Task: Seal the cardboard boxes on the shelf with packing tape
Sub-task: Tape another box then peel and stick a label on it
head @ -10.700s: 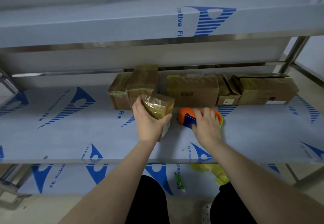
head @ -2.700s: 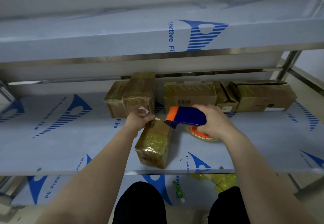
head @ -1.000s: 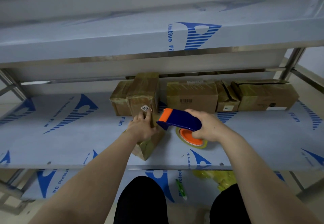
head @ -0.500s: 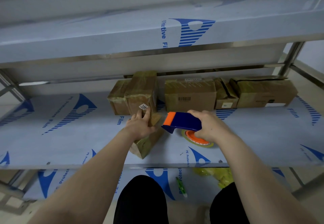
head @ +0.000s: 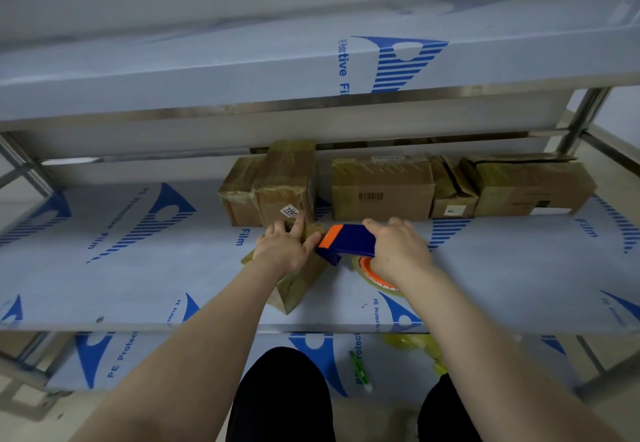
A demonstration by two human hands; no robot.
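The small taped box (head: 299, 285) is mostly buried under the left hand (head: 282, 251), so only its near corner and a sliver of top show. Can't tell if the dispenser's nose actually touches it. The tape roll (head: 375, 277) is half hidden behind the right hand (head: 398, 251) too. Left hand lies palm-down on the box, fingers spread and fairly straight, thumb out toward 3 o'clock. Right hand is wrapped over the blue tape dispenser (head: 349, 242), orange tip aimed at 9 o'clock, right by that thumb. The box sits on the shelf (head: 138, 268) near its front edge, with a row of cardboard boxes (head: 381, 188) at its 12 o'clock.
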